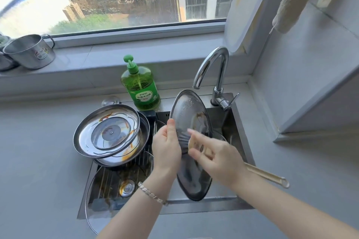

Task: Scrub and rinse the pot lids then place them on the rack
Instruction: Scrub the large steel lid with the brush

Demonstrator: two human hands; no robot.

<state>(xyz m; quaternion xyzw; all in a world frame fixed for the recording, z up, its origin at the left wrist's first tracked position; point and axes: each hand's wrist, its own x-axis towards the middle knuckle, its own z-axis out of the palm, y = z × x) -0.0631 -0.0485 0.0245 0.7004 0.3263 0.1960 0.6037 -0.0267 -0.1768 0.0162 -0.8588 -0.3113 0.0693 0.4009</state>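
A bracelet [153, 194] on the left wrist sits closest, with both forearms reaching over the sink's [242, 141] near edge. The held lid [191, 110] stands on edge above the basin, just under the faucet [219, 68]. The left hand [167, 147] grips its left rim, thumb over the inner face. The right hand [217, 161] is blurred and seems to pinch a pale scrub pad [194, 142] against the middle of that face, where a brown smear shows.

The lid looks like thin steel and glass: stiff, fairly light, slick when wet, and likely to chip or clang if it slips. The rim is probably the safest place to hold it, or the knob on its hidden side.

Just left of it, stacked lids [108, 134], streaked with orange residue, rest on the rack [108, 178] across the basin. A large glass lid [93, 217] lies at the near left corner. A long metal handle [268, 176] juts right from under the right wrist. A green soap bottle [142, 91] stands behind the sink, and the grey bench [38, 161] surrounds it all.
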